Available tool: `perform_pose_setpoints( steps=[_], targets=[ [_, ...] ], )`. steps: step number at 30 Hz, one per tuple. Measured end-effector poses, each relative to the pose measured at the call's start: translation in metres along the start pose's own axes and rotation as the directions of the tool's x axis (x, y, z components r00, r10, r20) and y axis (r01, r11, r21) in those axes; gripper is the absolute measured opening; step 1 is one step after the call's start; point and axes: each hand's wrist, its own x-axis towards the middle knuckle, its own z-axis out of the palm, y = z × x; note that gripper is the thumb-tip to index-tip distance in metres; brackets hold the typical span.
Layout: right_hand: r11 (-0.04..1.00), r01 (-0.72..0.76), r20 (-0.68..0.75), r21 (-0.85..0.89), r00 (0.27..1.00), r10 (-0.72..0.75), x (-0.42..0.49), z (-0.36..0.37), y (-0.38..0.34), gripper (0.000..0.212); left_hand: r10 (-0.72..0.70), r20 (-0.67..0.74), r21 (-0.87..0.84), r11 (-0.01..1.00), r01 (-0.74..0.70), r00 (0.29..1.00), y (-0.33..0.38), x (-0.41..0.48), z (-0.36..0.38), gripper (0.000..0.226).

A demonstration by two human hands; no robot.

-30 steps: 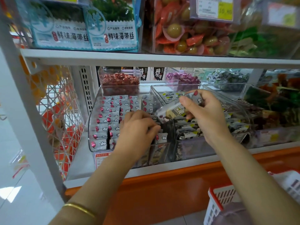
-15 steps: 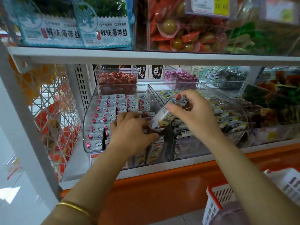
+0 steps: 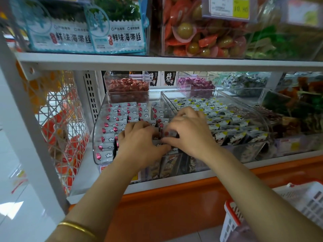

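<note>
Basket first, nearest me at the lower right: white with a red rim. I cannot make out what lies in it, so I can't judge how much stock is left to go out. Past it runs the orange ledge of the shelf unit. Both forearms cross it, with a gold bangle on the left one.

Beyond the ledge, the left hand lies knuckles-up on the front rows of silver packets in the clear bin, fingers bent down among them. Whether it grips any or only steadies them, I cannot tell. The right hand sits just beside it, thumbs nearly touching, and pinches one packet between thumb and forefinger, low over the bin's right-hand column.

I judge the work well advanced. The left columns stand in neat rows from front to back, while the right column looks looser around the hands. That packet is down at the rows but not yet let go; seating it and squaring that column are what remain.

Farther right, the neighbouring bin of yellow-cornered packets is full. Behind stand tubs of red sweets and purple sweets. Overhead are seaweed packs and a price tag.
</note>
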Motion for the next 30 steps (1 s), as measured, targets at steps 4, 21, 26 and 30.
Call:
perform_pose_setpoints(
  steps=[4, 21, 26, 30],
  targets=[
    [0.996, 0.084, 0.136, -0.025, 0.988, -0.080, 0.003, 0.001, 0.003, 0.030, -0.009, -0.010, -0.017, 1.000, 0.009, 1.000, -0.003, -0.003, -0.008, 0.052],
    [0.996, -0.005, 0.052, 0.086, 0.999, 0.000, 0.040, 0.005, 0.006, 0.004, -0.057, -0.068, -0.226, 0.973, 0.040, 0.996, -0.014, -0.003, -0.030, 0.023],
    [0.937, -0.117, -0.202, 0.329, 0.961, 0.191, 0.031, -0.013, 0.009, 0.009, -0.069, -0.120, -0.286, 0.958, 0.032, 0.990, -0.013, -0.005, -0.030, 0.020],
    [0.888, -0.117, -0.424, 0.445, 0.846, 0.324, 0.020, -0.025, 0.013, 0.009, -0.074, -0.157, -0.397, 0.918, 0.005, 0.985, -0.010, -0.007, -0.033, 0.022]
  ],
)
